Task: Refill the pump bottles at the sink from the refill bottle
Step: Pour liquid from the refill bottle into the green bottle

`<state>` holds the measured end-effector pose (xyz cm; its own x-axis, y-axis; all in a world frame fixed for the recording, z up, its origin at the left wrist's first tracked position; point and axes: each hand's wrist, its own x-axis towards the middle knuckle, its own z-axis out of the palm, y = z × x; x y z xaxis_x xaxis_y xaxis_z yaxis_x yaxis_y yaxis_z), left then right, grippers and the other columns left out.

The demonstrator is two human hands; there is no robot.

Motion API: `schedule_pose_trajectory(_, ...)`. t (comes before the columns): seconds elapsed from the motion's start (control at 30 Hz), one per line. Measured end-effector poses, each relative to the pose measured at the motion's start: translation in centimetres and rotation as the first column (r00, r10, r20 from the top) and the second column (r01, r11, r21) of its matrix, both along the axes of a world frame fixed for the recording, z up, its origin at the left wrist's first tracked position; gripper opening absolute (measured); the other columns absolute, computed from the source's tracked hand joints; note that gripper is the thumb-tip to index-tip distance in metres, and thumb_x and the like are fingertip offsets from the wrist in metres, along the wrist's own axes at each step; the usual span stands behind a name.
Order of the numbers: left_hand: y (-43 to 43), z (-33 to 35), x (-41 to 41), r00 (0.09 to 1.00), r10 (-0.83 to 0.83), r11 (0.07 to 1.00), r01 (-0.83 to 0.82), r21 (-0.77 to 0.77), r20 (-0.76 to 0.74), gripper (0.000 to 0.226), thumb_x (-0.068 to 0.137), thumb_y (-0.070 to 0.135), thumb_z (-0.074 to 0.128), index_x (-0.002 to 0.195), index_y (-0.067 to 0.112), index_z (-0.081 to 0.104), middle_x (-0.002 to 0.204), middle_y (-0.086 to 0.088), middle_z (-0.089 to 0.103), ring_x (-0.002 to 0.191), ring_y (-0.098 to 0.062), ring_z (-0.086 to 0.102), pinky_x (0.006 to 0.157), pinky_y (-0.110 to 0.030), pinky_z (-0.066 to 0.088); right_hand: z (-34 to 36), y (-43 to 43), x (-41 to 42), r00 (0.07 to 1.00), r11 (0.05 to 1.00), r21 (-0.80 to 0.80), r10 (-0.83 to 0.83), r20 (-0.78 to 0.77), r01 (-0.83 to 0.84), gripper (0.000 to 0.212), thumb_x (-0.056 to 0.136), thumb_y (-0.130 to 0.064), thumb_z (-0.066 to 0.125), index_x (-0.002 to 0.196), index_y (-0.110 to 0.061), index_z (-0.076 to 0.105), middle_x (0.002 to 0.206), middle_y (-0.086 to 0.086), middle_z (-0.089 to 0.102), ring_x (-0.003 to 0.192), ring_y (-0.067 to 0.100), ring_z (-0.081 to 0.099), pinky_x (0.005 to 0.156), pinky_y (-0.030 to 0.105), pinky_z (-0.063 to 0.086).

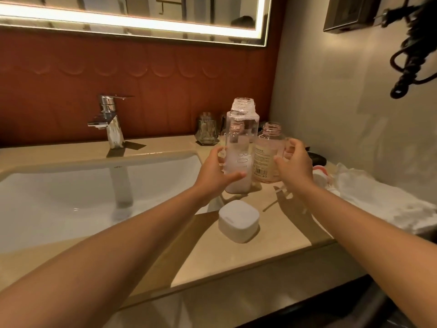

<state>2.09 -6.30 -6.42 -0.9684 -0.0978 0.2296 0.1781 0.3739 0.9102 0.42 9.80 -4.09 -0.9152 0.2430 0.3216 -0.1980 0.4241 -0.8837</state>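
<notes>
Here, right of centre, the left hand (212, 172) grips the tall uncapped bottle (241, 131) of white liquid; the right hand (296, 166) clasps the open pink bottle (264, 157) beside it

Both bare forearms outstretched, left hand (216, 171) and right hand (295, 164) level, fingers curled, thumbs inward.
</notes>
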Motion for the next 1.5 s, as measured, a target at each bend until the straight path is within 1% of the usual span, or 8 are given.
schedule_pose_trajectory(0.1,-1.0,0.3,1.1,0.999,0.037,0.998,-0.035,-0.057,0.020,0.085,0.076,0.027,0.075,0.143,0.022,0.024,0.135,-0.004,0.045,0.112,-0.018,0.046,0.085,-0.029,0.042,0.1,-0.5,1.4,0.997,0.999,-0.037,-0.040,-0.073,0.037,0.037,0.094,-0.009,0.050,0.130,-0.014,0.041,0.119,0.005,0.050,0.104,0.016,0.050,0.069,0.016,0.045)
schedule_pose_trajectory(0.4,-8.5,2.6,10.7,0.978,0.203,0.978,-0.205,-0.035,-0.053,0.061,0.085,0.026,0.067,0.136,0.022,0.034,0.118,-0.002,0.052,0.103,-0.020,0.055,0.090,-0.044,0.051,1.7,-6.0,8.5,0.977,0.994,-0.034,0.092,-0.191,-0.101,0.018,0.092,-0.013,0.052,0.105,-0.020,0.042,0.091,-0.001,0.050,0.085,0.015,0.049,0.074,0.027,0.043)
schedule_pose_trajectory(0.57,-14.4,4.2,18.7,0.941,0.320,0.944,-0.326,-0.043,-0.113,0.054,0.086,0.022,0.065,0.132,0.020,0.038,0.113,-0.003,0.055,0.102,-0.019,0.055,0.090,-0.044,0.051,2.9,-13.3,13.8,0.925,0.957,0.014,0.283,-0.253,-0.289,0.020,0.090,-0.011,0.053,0.109,-0.016,0.047,0.077,-0.004,0.045,0.070,0.011,0.045,0.062,0.027,0.041)
schedule_pose_trajectory(0.9,-23.1,3.8,31.2,0.784,0.582,0.805,-0.593,0.019,-0.214,0.034,0.088,0.021,0.061,0.119,0.022,0.049,0.098,0.003,0.060,0.090,-0.014,0.061,0.081,-0.034,0.054,3.4,-28.0,22.3,0.773,0.793,-0.009,0.590,-0.233,-0.609,0.022,0.091,-0.019,0.055,0.112,-0.016,0.047,0.082,-0.003,0.050,0.071,0.008,0.047,0.062,0.022,0.043)
schedule_pose_trajectory(1.1,-30.4,3.0,37.5,0.591,0.753,0.620,-0.785,0.010,-0.291,0.016,0.088,0.019,0.061,0.102,0.023,0.055,0.097,0.002,0.062,0.089,-0.013,0.059,0.077,-0.033,0.053,2.8,-34.6,26.1,0.591,0.594,-0.005,0.799,-0.112,-0.805,0.046,0.088,-0.034,0.062,0.124,-0.016,0.041,0.087,-0.007,0.047,0.077,0.005,0.046,0.060,0.016,0.038)
schedule_pose_trajectory(1.3,-37.3,1.5,40.6,0.379,0.879,0.411,-0.910,0.057,-0.288,0.016,0.087,0.016,0.060,0.099,0.021,0.052,0.090,0.009,0.057,0.092,-0.016,0.056,0.077,-0.028,0.044,1.7,-41.8,28.4,0.466,0.466,-0.024,0.879,-0.096,-0.884,0.072,0.079,-0.038,0.072,0.135,-0.019,0.032,0.111,0.002,0.050,0.098,0.015,0.053,0.078,0.026,0.047)
schedule_pose_trajectory(1.4,-40.6,0.9,40.4,0.401,0.880,0.422,-0.906,0.031,-0.255,0.023,0.085,0.015,0.063,0.103,0.020,0.050,0.100,0.003,0.057,0.098,-0.017,0.055,0.080,-0.029,0.043,1.2,-45.4,28.7,0.447,0.446,-0.034,0.891,-0.083,-0.895,0.088,0.071,-0.039,0.078,0.139,-0.023,0.025,0.123,0.002,0.044,0.110,0.019,0.050,0.092,0.037,0.048)
schedule_pose_trajectory(1.5,-42.9,1.1,39.2,0.428,0.856,0.445,-0.896,-0.010,-0.289,0.037,0.084,0.015,0.064,0.117,0.018,0.047,0.116,0.000,0.054,0.110,-0.016,0.050,0.085,-0.028,0.040,0.9,-48.2,28.6,0.413,0.403,-0.112,0.905,-0.100,-0.909,0.088,0.066,-0.033,0.083,0.133,-0.024,0.027,0.123,0.002,0.045,0.109,0.019,0.053,0.090,0.037,0.051)
